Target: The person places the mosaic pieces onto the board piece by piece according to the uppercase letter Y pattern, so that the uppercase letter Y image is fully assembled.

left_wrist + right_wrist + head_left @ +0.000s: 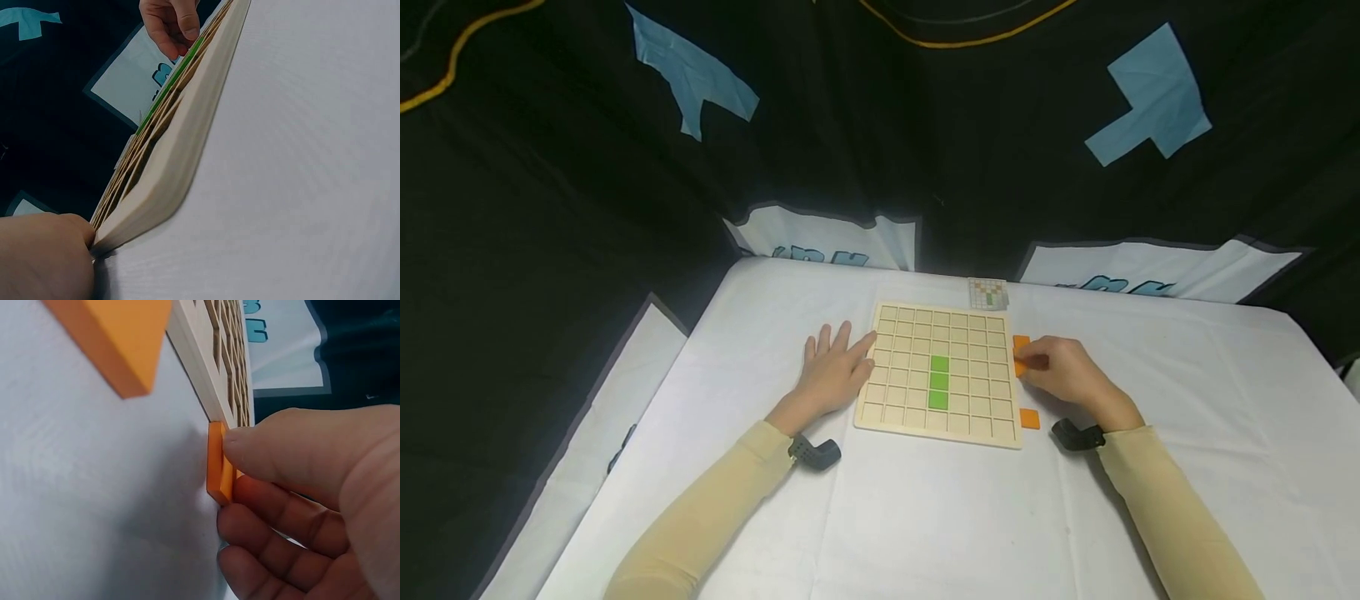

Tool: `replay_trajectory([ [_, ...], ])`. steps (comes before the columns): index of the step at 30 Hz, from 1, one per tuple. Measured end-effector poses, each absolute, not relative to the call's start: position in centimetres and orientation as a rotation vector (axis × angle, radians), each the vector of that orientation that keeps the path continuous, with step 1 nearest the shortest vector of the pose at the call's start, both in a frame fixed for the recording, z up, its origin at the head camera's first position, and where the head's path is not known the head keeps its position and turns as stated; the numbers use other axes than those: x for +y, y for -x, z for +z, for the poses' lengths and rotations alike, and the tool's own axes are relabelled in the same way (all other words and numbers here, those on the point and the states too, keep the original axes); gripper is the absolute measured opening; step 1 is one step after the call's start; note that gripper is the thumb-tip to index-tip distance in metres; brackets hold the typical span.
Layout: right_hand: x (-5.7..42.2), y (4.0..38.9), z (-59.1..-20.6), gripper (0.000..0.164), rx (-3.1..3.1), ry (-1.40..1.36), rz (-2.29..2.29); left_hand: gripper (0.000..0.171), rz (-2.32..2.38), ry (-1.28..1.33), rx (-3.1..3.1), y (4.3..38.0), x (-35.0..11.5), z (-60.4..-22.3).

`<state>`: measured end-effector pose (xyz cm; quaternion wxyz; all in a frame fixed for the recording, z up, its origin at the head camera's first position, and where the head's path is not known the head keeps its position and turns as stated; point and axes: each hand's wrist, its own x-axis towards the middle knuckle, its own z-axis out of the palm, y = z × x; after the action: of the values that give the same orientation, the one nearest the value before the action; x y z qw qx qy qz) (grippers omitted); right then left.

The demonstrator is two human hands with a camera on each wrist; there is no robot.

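A pale wooden grid board (895,417) lies on the table with three green square tiles (938,381) in a column of its cells. My left hand (831,375) rests at the board's left edge, fingers spread and straight, the index and thumb touching the rim. On the opposite side, my right hand (1067,371) pinches an orange square tile (215,459) between thumb and fingers, right by the board's edge. Another orange tile (1021,341) lies just beyond it, partly hidden by the fingers. A third orange tile (1030,418) sits nearer, beside the board.
Behind the board's far right corner lies a small card (988,294) printed with a coloured grid. A white cloth (940,525) covers the table, and a black curtain (925,150) hangs behind it.
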<state>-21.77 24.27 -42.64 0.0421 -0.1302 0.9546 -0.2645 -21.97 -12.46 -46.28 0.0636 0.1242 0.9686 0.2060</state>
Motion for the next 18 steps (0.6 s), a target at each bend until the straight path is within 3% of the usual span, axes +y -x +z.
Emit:
replay_trajectory([
  [18,24.07,21.72,-42.74,0.032,2.922,0.422,-0.768,0.056,0.629,-0.387,2.922,21.93,-12.52,-46.39],
])
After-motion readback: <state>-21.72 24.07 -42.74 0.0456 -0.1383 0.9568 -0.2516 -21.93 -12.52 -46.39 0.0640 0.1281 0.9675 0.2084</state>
